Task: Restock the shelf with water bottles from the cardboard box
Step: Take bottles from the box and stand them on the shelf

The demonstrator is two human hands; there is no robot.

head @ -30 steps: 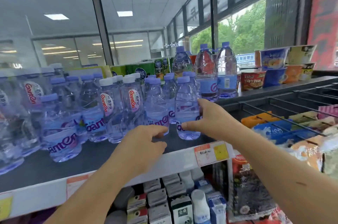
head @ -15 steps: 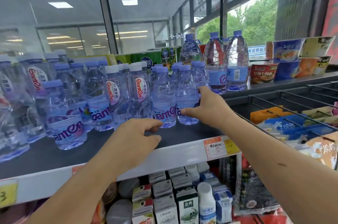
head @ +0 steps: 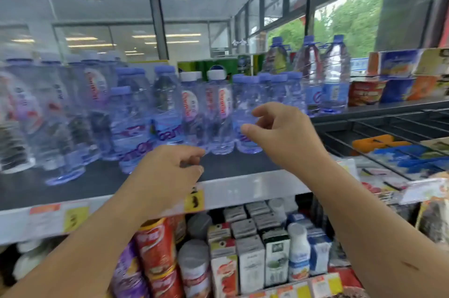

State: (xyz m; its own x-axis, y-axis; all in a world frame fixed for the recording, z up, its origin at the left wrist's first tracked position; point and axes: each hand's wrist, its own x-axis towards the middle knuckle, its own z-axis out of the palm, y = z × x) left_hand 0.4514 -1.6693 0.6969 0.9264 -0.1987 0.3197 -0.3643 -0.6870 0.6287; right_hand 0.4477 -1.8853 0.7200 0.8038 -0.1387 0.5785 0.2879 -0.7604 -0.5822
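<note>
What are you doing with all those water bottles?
A person is filling a shop shelf with small water bottles. Many stand upright in rows on it. Both hands are empty: the right hand is half open in front of the rightmost small bottle, and the left hand is loosely curled over the shelf's front edge. No cardboard box is in view.

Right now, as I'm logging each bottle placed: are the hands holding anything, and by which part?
Nothing is held. The right hand hangs open in front of the water bottles; the left hand is loosely curled and empty.
</note>
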